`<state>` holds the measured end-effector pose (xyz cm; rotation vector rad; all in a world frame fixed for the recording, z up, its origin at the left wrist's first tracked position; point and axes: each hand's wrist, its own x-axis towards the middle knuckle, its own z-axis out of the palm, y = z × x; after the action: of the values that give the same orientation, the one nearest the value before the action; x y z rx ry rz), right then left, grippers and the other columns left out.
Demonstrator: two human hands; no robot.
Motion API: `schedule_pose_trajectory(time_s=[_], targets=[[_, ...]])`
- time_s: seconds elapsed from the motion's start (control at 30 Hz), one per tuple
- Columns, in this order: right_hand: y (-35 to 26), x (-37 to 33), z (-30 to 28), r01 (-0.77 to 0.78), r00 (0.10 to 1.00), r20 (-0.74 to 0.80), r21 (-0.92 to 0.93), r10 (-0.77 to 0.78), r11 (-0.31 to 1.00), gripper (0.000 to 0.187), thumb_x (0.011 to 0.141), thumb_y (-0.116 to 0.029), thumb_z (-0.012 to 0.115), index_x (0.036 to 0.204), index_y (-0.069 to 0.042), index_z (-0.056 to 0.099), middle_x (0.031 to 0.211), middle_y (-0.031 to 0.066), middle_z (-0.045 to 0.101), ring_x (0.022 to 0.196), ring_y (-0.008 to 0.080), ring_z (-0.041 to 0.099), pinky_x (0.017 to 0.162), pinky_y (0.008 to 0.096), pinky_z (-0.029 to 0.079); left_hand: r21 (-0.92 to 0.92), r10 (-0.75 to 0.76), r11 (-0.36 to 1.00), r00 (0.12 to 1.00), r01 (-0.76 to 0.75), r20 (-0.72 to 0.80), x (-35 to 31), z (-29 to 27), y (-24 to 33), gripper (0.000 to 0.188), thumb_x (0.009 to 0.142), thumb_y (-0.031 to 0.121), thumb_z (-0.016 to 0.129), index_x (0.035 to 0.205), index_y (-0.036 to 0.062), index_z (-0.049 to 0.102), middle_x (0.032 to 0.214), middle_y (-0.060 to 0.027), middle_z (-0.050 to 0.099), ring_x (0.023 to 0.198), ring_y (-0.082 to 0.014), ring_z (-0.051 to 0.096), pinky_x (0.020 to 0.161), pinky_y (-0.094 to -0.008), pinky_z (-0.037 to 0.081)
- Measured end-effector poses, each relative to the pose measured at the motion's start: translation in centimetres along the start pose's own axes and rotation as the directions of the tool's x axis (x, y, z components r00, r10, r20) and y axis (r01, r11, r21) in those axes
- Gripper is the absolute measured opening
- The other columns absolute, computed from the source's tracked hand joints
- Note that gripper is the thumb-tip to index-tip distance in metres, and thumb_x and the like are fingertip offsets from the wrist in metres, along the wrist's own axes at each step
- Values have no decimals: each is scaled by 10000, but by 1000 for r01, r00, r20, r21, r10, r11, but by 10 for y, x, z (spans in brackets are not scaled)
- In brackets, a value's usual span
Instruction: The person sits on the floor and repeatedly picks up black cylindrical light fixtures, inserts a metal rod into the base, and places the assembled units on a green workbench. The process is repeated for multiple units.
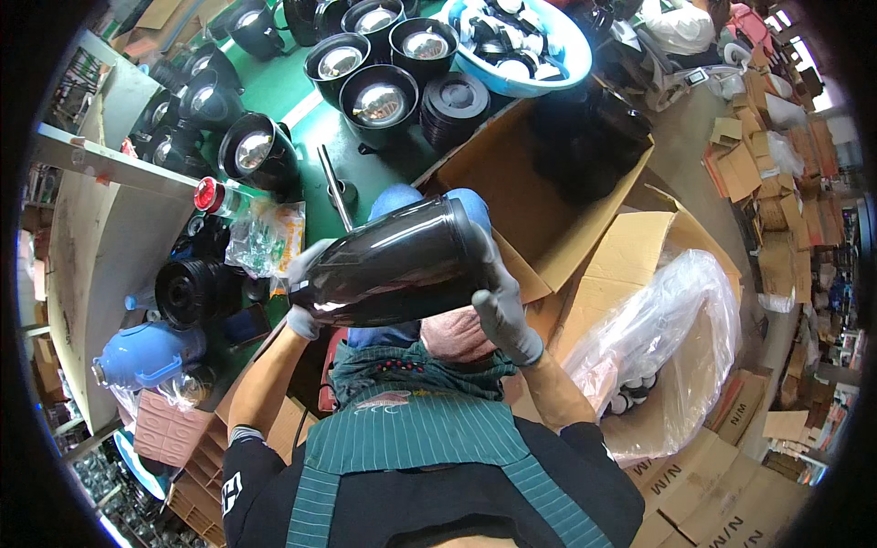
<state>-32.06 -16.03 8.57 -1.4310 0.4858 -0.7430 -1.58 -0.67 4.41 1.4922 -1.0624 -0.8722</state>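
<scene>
A glossy black flask body [388,265] lies sideways across my lap, its narrower end to the left and its wide rim to the right. Wrapped around the narrow end is my gloved left hand [303,321]. My gloved right hand [508,320] supports the wide end, fingers behind the rim and thumb side toward me; part of its grip is hidden. Just beyond the flask body, a metal rod [334,187] leans at the green table's edge. A pink cloth [457,334] rests on my lap beneath it.
Several black jugs with silvery insides [379,103] stand on the green table [306,137]. A blue basin [575,78] holds small black and white parts. Open cardboard boxes [630,239] are at my right, one lined with clear plastic [658,338]. A blue jug [151,354] is at left.
</scene>
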Motion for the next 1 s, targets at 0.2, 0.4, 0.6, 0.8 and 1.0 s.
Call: schedule_pose_trajectory(time_s=[0.2, 0.4, 0.6, 0.8, 1.0], targets=[[8, 1, -20, -127, 988, 16, -454, 151, 882, 609, 1142, -583, 468, 1215, 1, 628, 1119, 86, 675, 1032, 261, 636, 968, 373, 498, 770, 661, 244, 682, -590, 314, 16, -11, 80, 459, 832, 162, 759, 1281, 65, 755, 1147, -148, 781, 978, -334, 792, 817, -402, 631], [-47, 22, -34, -283, 941, 136, -188, 310, 941, 935, 1104, -751, 322, 1611, 13, 501, 933, 105, 708, 938, 235, 678, 964, 394, 530, 393, 317, 872, 948, -294, 6, 5, -25, 46, 324, 977, 175, 686, 1237, -9, 742, 1126, -133, 793, 1003, -224, 761, 937, -373, 602], [-25, 49, 16, 431, 873, 347, -218, -343, 876, 1092, 1013, -677, 639, 1740, -4, 181, 1782, 271, 216, 1644, 418, 265, 1318, 467, 212, -322, -118, 941, 993, 106, -18, -32, -21, -65, 352, 1004, 153, 696, 1324, 7, 704, 1226, -104, 775, 1065, -229, 748, 971, -391, 606], [-40, 54, 18, -488, 851, 133, -157, 508, 859, 728, 1205, -478, 242, 1701, 53, 280, 1693, 204, 445, 1575, 258, 397, 1296, 357, 262, 614, 553, 652, 833, -444, 14, -11, -32, 60, 463, 795, 261, 835, 1192, 29, 785, 1066, -187, 785, 946, -367, 789, 829, -409, 619], [-50, 35, 38, -237, 953, 114, -299, 281, 924, 724, 1206, -461, 253, 1714, 54, 221, 1758, 220, 322, 1642, 308, 287, 1325, 369, 198, 486, 521, 773, 845, -408, -120, -19, -26, 41, 463, 801, 253, 819, 1207, 36, 781, 1071, -186, 784, 924, -360, 789, 807, -409, 621]])
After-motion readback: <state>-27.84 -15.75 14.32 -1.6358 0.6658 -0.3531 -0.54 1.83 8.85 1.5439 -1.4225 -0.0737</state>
